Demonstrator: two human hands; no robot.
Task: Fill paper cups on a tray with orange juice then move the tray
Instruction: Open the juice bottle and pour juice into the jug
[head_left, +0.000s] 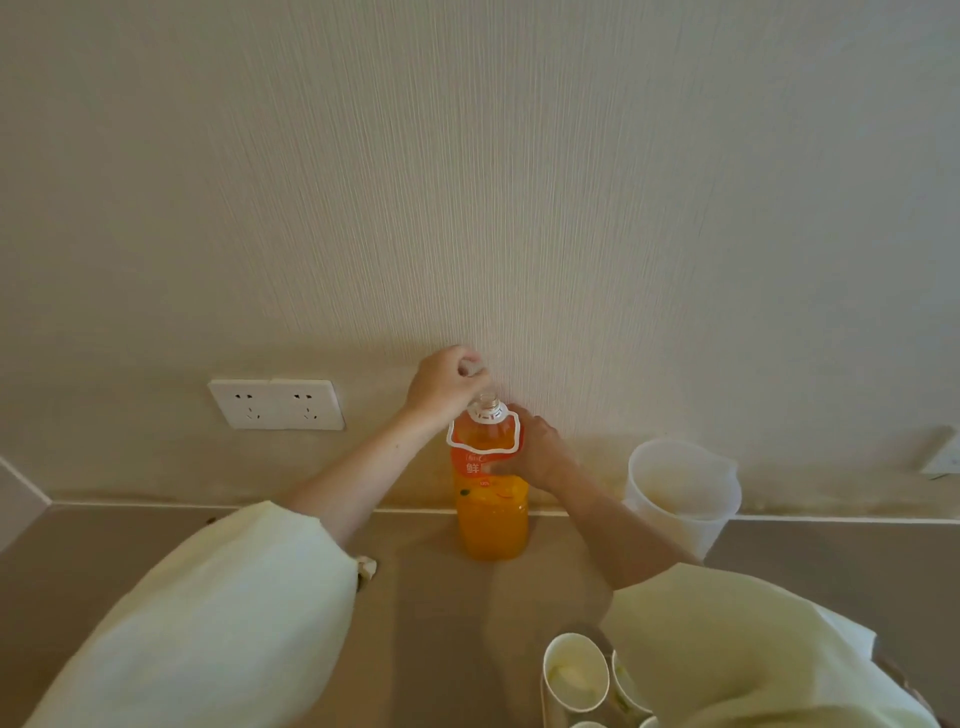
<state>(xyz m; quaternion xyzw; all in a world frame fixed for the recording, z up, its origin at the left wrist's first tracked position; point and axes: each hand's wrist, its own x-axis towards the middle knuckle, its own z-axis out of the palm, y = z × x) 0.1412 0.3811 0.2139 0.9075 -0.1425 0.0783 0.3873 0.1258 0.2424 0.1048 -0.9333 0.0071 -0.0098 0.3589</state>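
Now the orange juice bottle (491, 514) stands upright on the counter (156, 545), close to the wall, its mouth uncovered; the right grip (537, 453) wraps its shoulder from the right side, fingers curled round the label, forearm reaching in low over the counter; the left grip (445, 385) hangs just above and left of the neck, wrist bent, fingertips pinching a small pale cap (471, 368). Paper cups (575, 671) stand at the near right, partly under the right sleeve (727, 649), well apart from the bottle; what they stand on I cannot make out. A translucent jug (680, 488) sits right of the bottle; a double socket (275, 410) is on the wall at left.
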